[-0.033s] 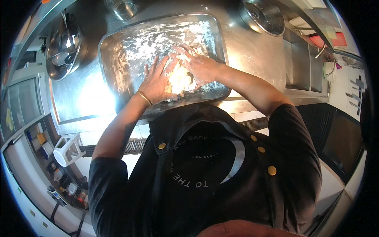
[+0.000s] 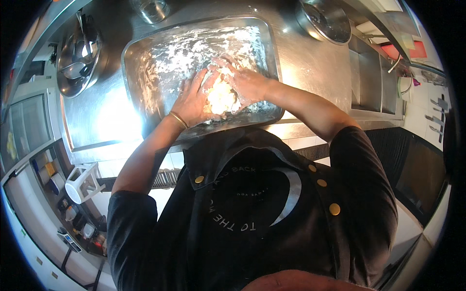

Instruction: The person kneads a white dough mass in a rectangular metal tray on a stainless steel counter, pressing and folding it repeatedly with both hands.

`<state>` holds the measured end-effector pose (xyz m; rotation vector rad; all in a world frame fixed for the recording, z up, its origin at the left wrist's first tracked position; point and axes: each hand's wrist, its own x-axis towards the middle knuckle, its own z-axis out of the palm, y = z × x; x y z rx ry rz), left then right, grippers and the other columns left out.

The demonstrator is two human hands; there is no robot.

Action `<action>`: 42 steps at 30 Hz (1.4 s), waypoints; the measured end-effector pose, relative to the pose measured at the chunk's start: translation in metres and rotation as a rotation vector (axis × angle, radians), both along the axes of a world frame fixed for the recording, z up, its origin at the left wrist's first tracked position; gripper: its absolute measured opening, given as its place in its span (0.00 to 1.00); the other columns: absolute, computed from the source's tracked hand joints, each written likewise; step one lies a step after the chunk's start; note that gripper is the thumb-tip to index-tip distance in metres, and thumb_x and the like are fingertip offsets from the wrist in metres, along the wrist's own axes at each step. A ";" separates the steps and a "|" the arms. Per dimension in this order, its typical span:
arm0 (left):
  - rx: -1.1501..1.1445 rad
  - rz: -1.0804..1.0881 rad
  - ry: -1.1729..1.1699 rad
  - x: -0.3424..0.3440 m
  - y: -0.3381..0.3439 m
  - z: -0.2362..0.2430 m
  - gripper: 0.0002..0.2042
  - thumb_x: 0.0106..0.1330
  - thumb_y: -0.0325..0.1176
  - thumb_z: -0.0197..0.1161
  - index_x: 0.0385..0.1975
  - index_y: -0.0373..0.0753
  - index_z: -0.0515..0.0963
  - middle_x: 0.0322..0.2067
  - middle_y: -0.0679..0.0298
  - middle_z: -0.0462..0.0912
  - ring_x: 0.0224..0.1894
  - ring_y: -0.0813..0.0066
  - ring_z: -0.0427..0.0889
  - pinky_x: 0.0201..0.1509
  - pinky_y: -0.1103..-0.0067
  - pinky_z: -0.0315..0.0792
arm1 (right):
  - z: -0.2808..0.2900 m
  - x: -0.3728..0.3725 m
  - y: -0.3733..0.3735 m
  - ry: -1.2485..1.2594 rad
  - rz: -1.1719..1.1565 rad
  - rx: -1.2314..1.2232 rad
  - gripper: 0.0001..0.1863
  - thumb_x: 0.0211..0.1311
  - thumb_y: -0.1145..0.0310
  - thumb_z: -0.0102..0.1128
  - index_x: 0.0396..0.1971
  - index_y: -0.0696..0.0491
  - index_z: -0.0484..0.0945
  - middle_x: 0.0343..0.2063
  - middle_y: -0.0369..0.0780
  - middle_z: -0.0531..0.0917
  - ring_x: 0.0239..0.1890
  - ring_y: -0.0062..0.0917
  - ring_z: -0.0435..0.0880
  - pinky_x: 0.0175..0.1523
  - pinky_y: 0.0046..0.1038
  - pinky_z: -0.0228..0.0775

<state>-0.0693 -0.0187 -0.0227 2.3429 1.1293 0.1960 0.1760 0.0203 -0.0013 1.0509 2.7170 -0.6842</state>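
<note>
A lump of pale, rough dough (image 2: 222, 99) lies near the front right of a large metal tray (image 2: 127, 72), brightly lit. My left hand (image 2: 194, 99) presses on its left side, the fingers pointing away from me and a bracelet at the wrist. From the right, my right hand (image 2: 246, 83) wraps round the lump, its fingers coated in sticky dough. Both hands hold the dough between them, with their far fingertips close together. White smears of dough or flour cover much of the tray's bottom.
On the steel counter (image 2: 104, 109), a metal bowl with spoons (image 2: 73, 72) stands at the left. A clear container (image 2: 151, 10) is behind the tray, and a round metal pan (image 2: 323, 22) is at the back right. A sink (image 2: 371, 80) lies right; a white stool (image 2: 82, 183) stands below left.
</note>
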 end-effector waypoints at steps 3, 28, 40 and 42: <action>-0.002 0.100 -0.072 0.000 -0.004 -0.022 0.56 0.48 0.55 0.80 0.77 0.46 0.54 0.70 0.43 0.57 0.69 0.38 0.63 0.72 0.55 0.63 | -0.035 -0.009 -0.019 0.129 -0.192 0.000 0.56 0.40 0.57 0.81 0.71 0.59 0.61 0.76 0.54 0.49 0.73 0.54 0.62 0.73 0.43 0.67; -0.247 0.449 0.110 0.018 0.070 -0.015 0.34 0.58 0.54 0.70 0.56 0.34 0.75 0.43 0.39 0.86 0.49 0.41 0.85 0.56 0.58 0.79 | -0.064 -0.015 0.093 -0.062 -0.343 -0.344 0.20 0.53 0.59 0.74 0.40 0.59 0.85 0.40 0.47 0.88 0.41 0.33 0.85 0.49 0.36 0.79; 0.006 0.274 -0.034 -0.015 0.029 0.023 0.65 0.44 0.64 0.79 0.80 0.46 0.45 0.76 0.37 0.40 0.77 0.31 0.44 0.77 0.53 0.57 | -0.011 0.002 0.058 0.368 -0.617 -0.337 0.51 0.54 0.58 0.77 0.76 0.45 0.58 0.68 0.54 0.71 0.65 0.43 0.76 0.71 0.37 0.67; 0.155 0.148 0.061 -0.012 0.028 0.019 0.66 0.43 0.67 0.77 0.79 0.44 0.45 0.76 0.40 0.42 0.77 0.35 0.48 0.76 0.52 0.58 | -0.001 -0.003 0.031 0.390 -0.689 -0.334 0.48 0.57 0.55 0.74 0.77 0.33 0.57 0.75 0.53 0.58 0.71 0.46 0.69 0.75 0.44 0.61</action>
